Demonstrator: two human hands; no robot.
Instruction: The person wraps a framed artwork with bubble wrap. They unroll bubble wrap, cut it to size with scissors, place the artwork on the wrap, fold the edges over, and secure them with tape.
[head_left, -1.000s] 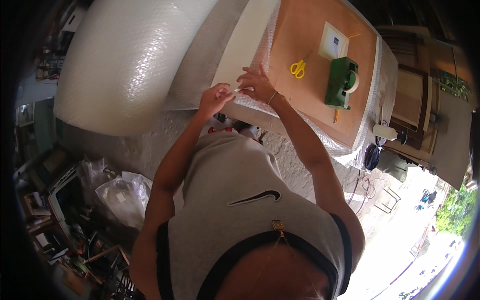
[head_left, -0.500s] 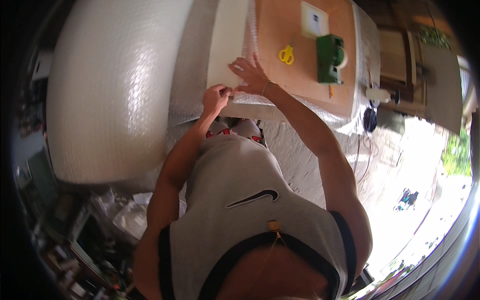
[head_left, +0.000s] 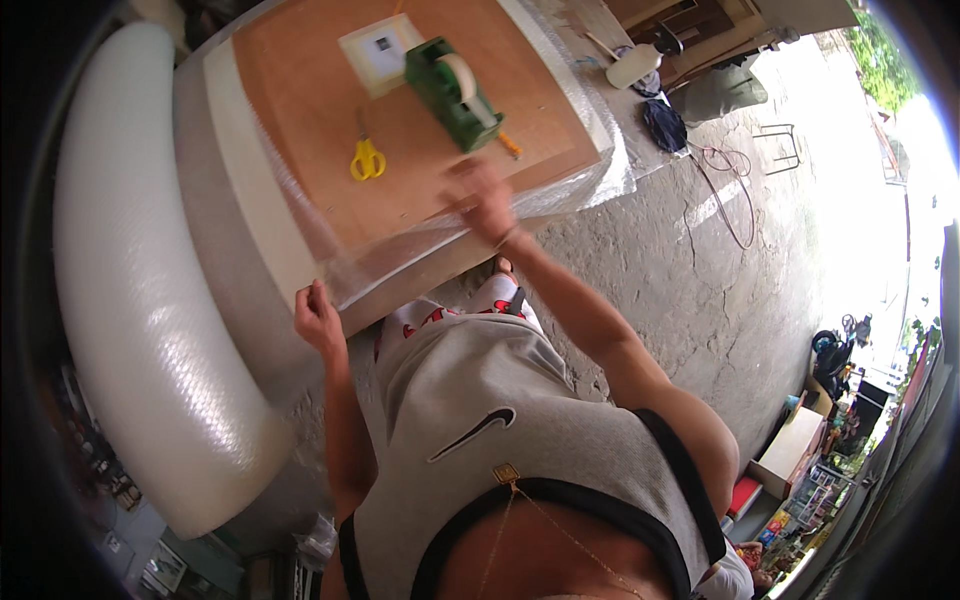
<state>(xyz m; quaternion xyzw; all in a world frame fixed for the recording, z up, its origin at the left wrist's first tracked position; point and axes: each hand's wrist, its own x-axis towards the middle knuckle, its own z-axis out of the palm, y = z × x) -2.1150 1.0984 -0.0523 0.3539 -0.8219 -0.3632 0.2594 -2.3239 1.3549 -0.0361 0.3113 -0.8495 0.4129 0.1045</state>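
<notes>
My left hand (head_left: 318, 318) pinches the near corner of the bubble wrap (head_left: 590, 120) where it folds over the pale edge of the panel (head_left: 250, 210), fingers pressed together on the film. My right hand (head_left: 485, 195) is out over the brown board (head_left: 320, 110), fingers loosely spread and blurred. It hovers just short of the green tape dispenser (head_left: 452, 92), and I cannot tell whether it touches the board.

The board lies flat on top of the panel, and the clear wrap runs under it and up along the near and right edges. As far as I can judge, the wrapping is only partly done. The top face of the board is bare, the film at the near edge looks loose and rumpled, and I see no tape holding it down yet. What seems left is drawing the film snug, fixing it with tape and cutting it free.

The tools for that are close. The dispenser stands near the middle of the board, the yellow scissors (head_left: 367, 160) lie to its left, and a white label (head_left: 380, 48) sits just behind it. A big roll of bubble wrap (head_left: 130, 280) lies on my left, beside the panel. The concrete floor (head_left: 700, 270) is to my right.
</notes>
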